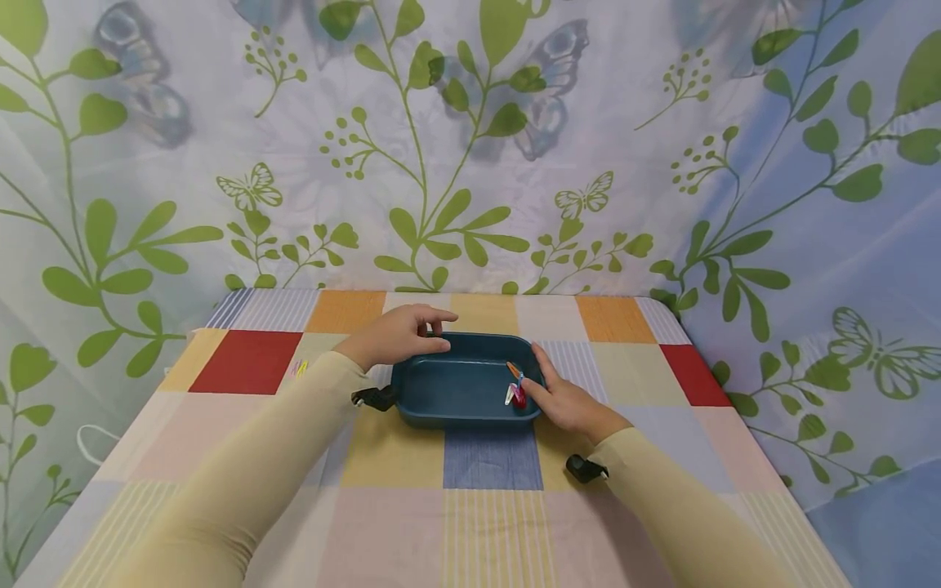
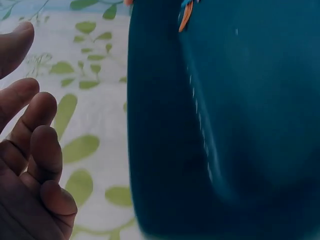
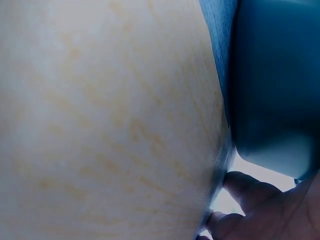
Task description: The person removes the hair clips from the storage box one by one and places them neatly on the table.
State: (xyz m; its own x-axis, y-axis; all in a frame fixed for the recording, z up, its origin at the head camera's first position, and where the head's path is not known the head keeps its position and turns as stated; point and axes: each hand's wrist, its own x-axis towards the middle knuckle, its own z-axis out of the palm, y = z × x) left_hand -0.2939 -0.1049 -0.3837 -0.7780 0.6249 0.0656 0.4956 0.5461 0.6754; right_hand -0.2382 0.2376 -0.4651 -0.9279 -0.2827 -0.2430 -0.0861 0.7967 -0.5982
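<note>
A dark blue rectangular tray point(image 1: 459, 388) with raised sides is in the middle of the head view. Several small colourful hair clips point(image 1: 517, 388), orange, blue, red and white among them, lie bunched at its right end. My right hand point(image 1: 569, 404) grips that end, its thumb over the rim and its fingers along the outside. Above the tray's back left corner is my left hand point(image 1: 404, 333), holding nothing, with the index finger stretched out and the others loosely bent. The left wrist view shows those bent fingers point(image 2: 42, 112) beside the tray wall.
A patchwork-patterned cloth point(image 1: 390, 531) covers the table. Small pink and yellow clips point(image 1: 300, 367) lie on it, just left of my left forearm. Behind the table hangs a curtain point(image 1: 456, 163) printed with leaves and butterflies. A white cord point(image 1: 91, 445) loops by the left edge.
</note>
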